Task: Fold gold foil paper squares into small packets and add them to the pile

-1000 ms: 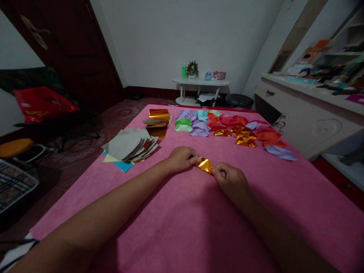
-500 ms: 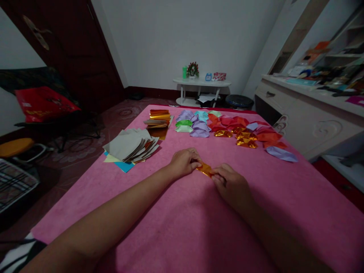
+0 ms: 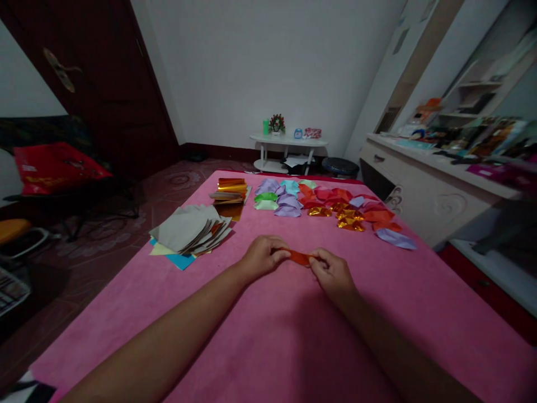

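A narrow folded piece of orange-gold foil paper (image 3: 299, 258) is stretched between my two hands, just above the pink cloth. My left hand (image 3: 265, 257) pinches its left end between thumb and fingers. Its right end is gripped by my right hand (image 3: 333, 272) in the same way. Beyond the hands lie several folded paper ingots: shiny gold ones (image 3: 351, 220), purple ones (image 3: 288, 205), red ones (image 3: 325, 195) and a green one (image 3: 265, 197). Parts of the foil paper are covered by my fingertips.
A fanned stack of grey-backed paper sheets (image 3: 184, 228) lies left on the pink-covered table (image 3: 260, 330), with gold foil sheets (image 3: 232, 190) behind it. A white side table (image 3: 289, 141) stands by the wall. On the right is a cluttered white dresser (image 3: 444, 184).
Both hands have lifted the foil paper slightly, and it has turned so a duller orange side faces me. The camera view has tilted up and shifted right.
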`<state>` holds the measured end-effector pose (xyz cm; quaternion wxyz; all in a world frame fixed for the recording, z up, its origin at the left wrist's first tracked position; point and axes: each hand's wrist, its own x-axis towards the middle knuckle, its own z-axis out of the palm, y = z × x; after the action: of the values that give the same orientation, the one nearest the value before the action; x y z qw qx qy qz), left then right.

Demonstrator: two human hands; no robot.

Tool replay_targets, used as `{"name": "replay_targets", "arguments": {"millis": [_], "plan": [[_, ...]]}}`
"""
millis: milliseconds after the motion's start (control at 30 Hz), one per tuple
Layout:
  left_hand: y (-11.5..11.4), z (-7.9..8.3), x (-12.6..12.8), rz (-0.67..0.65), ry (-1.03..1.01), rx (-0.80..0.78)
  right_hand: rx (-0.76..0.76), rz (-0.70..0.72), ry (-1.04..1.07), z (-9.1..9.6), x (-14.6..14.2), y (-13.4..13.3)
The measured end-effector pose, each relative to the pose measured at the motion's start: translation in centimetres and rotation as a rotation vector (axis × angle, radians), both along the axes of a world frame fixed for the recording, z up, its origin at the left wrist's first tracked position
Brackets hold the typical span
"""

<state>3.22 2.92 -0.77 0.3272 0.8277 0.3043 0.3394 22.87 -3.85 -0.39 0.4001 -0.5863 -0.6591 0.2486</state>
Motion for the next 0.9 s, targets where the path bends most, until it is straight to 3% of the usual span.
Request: {"name": "replay_targets", "arguments": {"millis": [200, 300, 500, 733, 900], "plan": [[-0.9, 0.0, 0.9, 0.053, -0.168, -0.318, -0.079, -0.015, 0.412, -0.5, -2.2, 1.1], [-1.2, 0.2, 1.2, 0.08, -0.217, -0.393, -0.121, -0.014, 0.448, -0.6, -2.4, 1.5], [-1.2, 0.2, 1.2, 0.004, -0.286, -0.571, -0.183, 0.027, 0.456, -0.2, -1.5, 1.1], [-1.6, 0.3, 0.8, 0.006, -0.188, -0.476, -0.217, -0.021, 0.523, -0.9, -1.6, 0.8], [-1.8, 0.4, 0.6, 0.079, -0.121, -0.409, -0.041, -0.108, 0.255, -0.4, -1.3, 0.1]]}}
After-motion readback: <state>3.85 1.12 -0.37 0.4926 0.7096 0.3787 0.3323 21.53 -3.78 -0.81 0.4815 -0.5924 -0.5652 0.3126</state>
